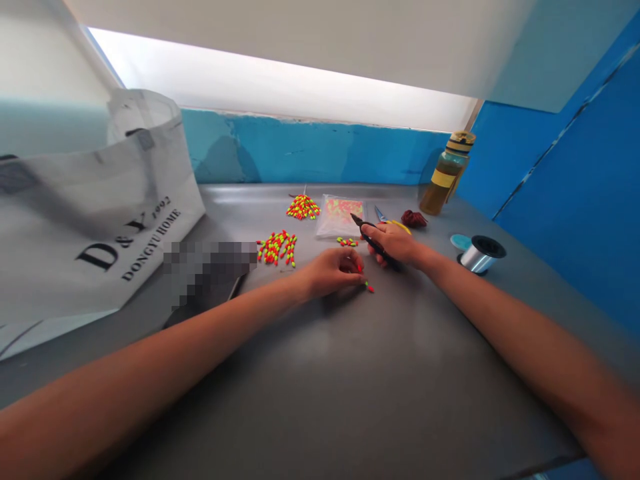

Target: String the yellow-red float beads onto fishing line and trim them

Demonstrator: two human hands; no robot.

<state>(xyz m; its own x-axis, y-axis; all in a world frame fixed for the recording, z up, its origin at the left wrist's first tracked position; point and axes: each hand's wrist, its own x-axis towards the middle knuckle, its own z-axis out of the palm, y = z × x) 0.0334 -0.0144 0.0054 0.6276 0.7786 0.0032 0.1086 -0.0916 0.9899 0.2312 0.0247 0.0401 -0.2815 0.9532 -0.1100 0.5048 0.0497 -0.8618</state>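
My left hand [334, 270] rests on the grey table [350, 387], fingers pinched on a small red-and-yellow float bead [369, 287]. Just to its right, my right hand [395, 241] is closed round a black tool [361, 225] with a pointed tip aimed up and left. A few loose beads [347, 241] lie between the hands and a clear bag of beads [340, 215]. Two bunches of the same beads lie further left, one [277, 248] near and one [303, 207] farther back.
A white tote bag [95, 220] stands at the left, with a dark blurred object [210, 270] beside it. A spool of clear line [480, 253], an amber bottle [447, 175], a dark red clump [414, 218] and scissors [383, 215] sit at the right. Blue walls enclose the table.
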